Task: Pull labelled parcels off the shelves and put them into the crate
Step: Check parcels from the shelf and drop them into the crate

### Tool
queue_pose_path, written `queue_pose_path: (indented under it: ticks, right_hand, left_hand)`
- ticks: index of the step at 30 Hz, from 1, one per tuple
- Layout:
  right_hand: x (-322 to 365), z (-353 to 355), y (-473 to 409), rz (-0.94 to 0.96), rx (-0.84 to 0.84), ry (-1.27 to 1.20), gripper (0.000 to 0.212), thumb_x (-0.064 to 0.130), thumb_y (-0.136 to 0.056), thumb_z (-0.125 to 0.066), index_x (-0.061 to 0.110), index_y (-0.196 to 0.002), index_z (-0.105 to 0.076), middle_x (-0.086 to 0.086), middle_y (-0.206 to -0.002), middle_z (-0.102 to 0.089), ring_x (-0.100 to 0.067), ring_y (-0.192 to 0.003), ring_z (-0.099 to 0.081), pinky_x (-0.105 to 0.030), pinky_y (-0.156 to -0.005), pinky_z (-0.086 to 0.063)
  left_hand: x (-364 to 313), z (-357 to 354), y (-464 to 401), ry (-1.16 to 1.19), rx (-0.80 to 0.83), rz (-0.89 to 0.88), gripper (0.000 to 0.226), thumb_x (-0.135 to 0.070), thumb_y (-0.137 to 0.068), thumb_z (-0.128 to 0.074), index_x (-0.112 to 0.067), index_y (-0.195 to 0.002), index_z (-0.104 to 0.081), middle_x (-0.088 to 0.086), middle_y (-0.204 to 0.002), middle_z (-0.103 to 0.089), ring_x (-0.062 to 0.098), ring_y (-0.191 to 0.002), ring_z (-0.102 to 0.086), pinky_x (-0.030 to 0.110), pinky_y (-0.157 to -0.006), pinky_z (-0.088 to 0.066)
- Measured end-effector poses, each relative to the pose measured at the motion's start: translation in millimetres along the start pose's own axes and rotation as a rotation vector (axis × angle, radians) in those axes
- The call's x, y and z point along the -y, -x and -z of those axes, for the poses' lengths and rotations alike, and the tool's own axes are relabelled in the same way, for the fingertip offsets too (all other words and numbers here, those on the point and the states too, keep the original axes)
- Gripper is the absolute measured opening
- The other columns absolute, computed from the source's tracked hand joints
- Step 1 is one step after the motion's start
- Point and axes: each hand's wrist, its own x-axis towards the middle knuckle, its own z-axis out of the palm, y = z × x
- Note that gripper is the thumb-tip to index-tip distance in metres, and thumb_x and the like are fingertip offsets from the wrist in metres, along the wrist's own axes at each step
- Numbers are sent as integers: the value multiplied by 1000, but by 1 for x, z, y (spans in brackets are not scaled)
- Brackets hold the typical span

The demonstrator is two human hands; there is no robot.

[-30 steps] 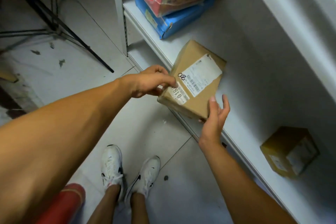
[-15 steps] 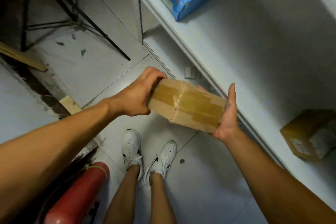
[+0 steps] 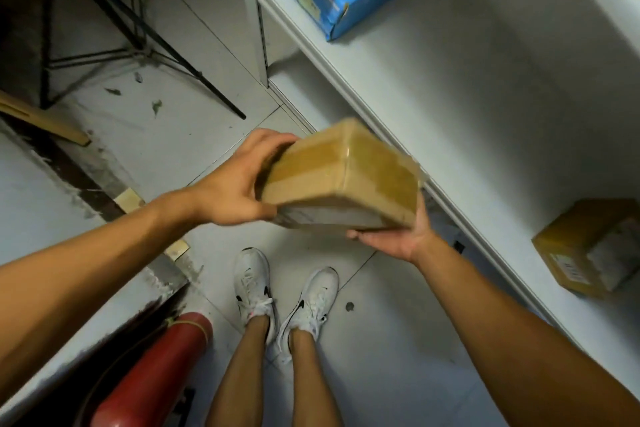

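Note:
A taped brown cardboard parcel (image 3: 341, 177) is held in the air in front of the white shelf (image 3: 433, 107), above the floor. My left hand (image 3: 239, 184) grips its left end, fingers over the top and thumb below. My right hand (image 3: 398, 236) cups it from underneath at the right end. The parcel's white label faces down toward me, only partly visible. A second labelled brown parcel (image 3: 592, 248) lies on the shelf at the right. No crate is in view.
A blue packet (image 3: 349, 0) with a pink one on top lies at the shelf's far end. A red fire extinguisher (image 3: 152, 367) lies by my feet at lower left. A black tripod (image 3: 138, 35) stands on the floor at upper left.
The parcel came off the shelf and was turned over, so its label now faces down. Both hands carried it away from the shelf edge, and the right hand shifted underneath it.

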Motion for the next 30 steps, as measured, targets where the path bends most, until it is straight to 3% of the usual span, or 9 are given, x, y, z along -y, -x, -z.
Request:
queue_pose_path:
  ticks: [3, 8, 12, 15, 18, 22, 24, 27, 30]
  right_hand:
    - [-9, -4, -4, 86, -69, 78, 83, 82, -89, -33, 18, -135, -59, -19, -139, -56, -36, -127, -49, -45, -104, -42]
    - [-10, -37, 7, 287, -4, 97, 85, 86, -87, -20, 25, -127, -65, -13, -129, -68, -32, -122, -63, -52, -107, -47]
    - [-4, -65, 8, 414, -19, 225, 72, 77, -93, -28, 25, -134, -58, -16, -126, -68, -31, -114, -68, -50, -95, -56]
    - [1, -81, 5, 397, -62, 327, 67, 73, -90, -47, 24, -134, -57, -28, -131, -60, -41, -113, -66, -60, -92, -56]
    - [5, -90, 1, 384, -52, 390, 59, 60, -95, -54, 28, -144, -46, -25, -128, -62, -40, -110, -68, -51, -78, -62]
    - [18, -89, 2, 313, -73, 498, 73, 35, -103, -55, 48, -157, -8, -8, -117, -62, -32, -95, -73, -41, -69, -62]
    - [23, -91, 7, 217, -76, 569, 66, 31, -104, -56, 46, -157, -19, -13, -126, -58, -32, -89, -75, -41, -69, -63]
    - [25, -96, 15, 53, -61, 696, 41, 51, -100, -54, 31, -136, -51, -22, -129, -60, -37, -90, -75, -42, -69, -63]
    - [26, -93, 17, -75, 6, 629, 79, 81, -82, -50, 30, -143, -44, -26, -124, -65, -44, -100, -71, -50, -75, -62]
  left_hand:
    - [-12, 3, -1, 437, 94, 292, 68, -24, -60, -59, -48, -123, -62, 1, -123, -57, 18, -110, -62, 27, -69, -58]
    - [-5, -7, -6, 1045, 70, 671, 40, -25, -50, -48, -12, -77, -75, 11, -83, -74, 25, -69, -70, 27, -57, -57]
    - [3, -11, 1, 1230, 188, 808, 55, -29, -70, -40, -7, -102, -78, 26, -113, -69, 51, -100, -66, 73, -83, -50]
    - [5, -11, 9, 1352, 254, 776, 55, -45, -88, -43, -12, -119, -74, 29, -131, -60, 59, -113, -58, 85, -86, -38]
    - [6, -7, 16, 1382, 240, 752, 74, -57, -70, -71, -15, -131, -67, 29, -131, -60, 56, -113, -59, 80, -83, -43]
    - [13, 7, 20, 1434, 229, 783, 73, -61, -87, -46, -10, -139, -52, 29, -121, -62, 49, -107, -63, 66, -88, -53]
    - [19, 15, 20, 1500, 291, 746, 74, -63, -91, -44, -9, -142, -48, 28, -122, -60, 43, -110, -61, 52, -92, -56]
    - [29, 21, 18, 1505, 292, 771, 74, -66, -94, -41, -7, -138, -54, 26, -121, -60, 38, -109, -61, 44, -95, -56]
    - [33, 22, 12, 1301, 210, 790, 60, -61, -89, -43, -12, -119, -59, 18, -106, -63, 32, -92, -64, 41, -83, -59]
